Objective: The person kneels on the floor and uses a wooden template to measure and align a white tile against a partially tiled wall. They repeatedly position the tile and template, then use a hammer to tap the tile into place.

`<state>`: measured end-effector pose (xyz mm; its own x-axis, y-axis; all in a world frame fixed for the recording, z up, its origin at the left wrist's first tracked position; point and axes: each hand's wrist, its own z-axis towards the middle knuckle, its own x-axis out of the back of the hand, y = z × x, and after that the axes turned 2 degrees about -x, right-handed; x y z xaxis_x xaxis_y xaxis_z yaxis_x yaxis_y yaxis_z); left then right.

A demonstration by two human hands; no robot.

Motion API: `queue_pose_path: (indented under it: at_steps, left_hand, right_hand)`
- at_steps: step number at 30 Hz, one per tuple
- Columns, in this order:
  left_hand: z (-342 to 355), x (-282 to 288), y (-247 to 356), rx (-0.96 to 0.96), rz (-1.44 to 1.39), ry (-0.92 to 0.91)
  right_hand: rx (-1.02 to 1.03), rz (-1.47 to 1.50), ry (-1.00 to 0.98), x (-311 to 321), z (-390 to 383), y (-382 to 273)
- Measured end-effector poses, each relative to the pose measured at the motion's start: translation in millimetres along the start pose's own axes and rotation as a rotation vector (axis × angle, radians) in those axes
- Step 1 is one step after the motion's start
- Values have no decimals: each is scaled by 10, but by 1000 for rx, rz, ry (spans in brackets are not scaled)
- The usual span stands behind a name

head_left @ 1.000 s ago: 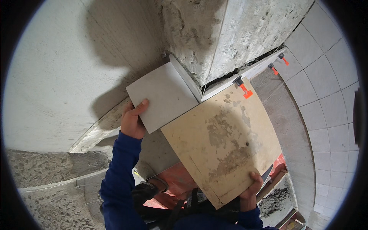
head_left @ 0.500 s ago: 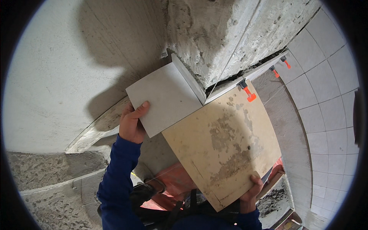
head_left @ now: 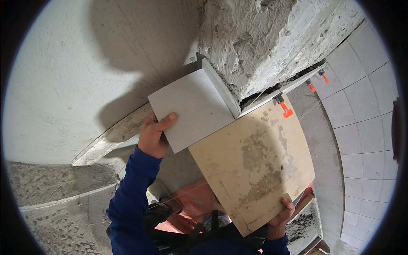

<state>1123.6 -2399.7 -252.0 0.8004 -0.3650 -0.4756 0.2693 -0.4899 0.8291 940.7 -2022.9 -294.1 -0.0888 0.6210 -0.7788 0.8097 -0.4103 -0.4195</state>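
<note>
At the lower edge of the view, a mortar-stained beige square panel (head_left: 225,182) is gripped by the right hand (head_left: 280,214) near its lower right corner; the thumb is laid over the rim, and the fingers are mostly hidden below. Under the panel's lower left edge, a crumpled red sheet (head_left: 197,199) is partly exposed. Farther up, a pale grey square tile (head_left: 193,110) is pinched at its left edge by the left hand (head_left: 154,137), its thumb flat on the face and its fingers curled behind. The tile's lower right edge is lined up along the panel's upper left edge. Beyond, the tile is bordered by a narrow upright grey strip (head_left: 221,87) set against a rough concrete column (head_left: 255,42). Room is left right of the panel, where a bare concrete band (head_left: 323,140) separates it from a grey tiled surface (head_left: 361,114).
</note>
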Motion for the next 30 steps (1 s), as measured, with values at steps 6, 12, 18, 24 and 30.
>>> queue_pose_path:
  at_steps: [6, 12, 18, 24, 30]
  left_hand:
    - [-15, 22, -77, 4, -25, -57]
    - [-20, 73, -75, 4, -73, -59]
    - [31, 66, -44, -56, -20, -47]
    - [60, 87, -115, -74, -25, 0]
    - [114, 133, -181, -51, -91, 14]
  right_hand:
    - [10, 26, -94, 33, -1, -32]
    - [19, 33, 38, 31, -18, -24]
    - [42, 18, 20, 53, -21, -27]
    - [82, 48, 4, 44, -19, -9]
    - [101, -100, 253, 38, -29, -12]
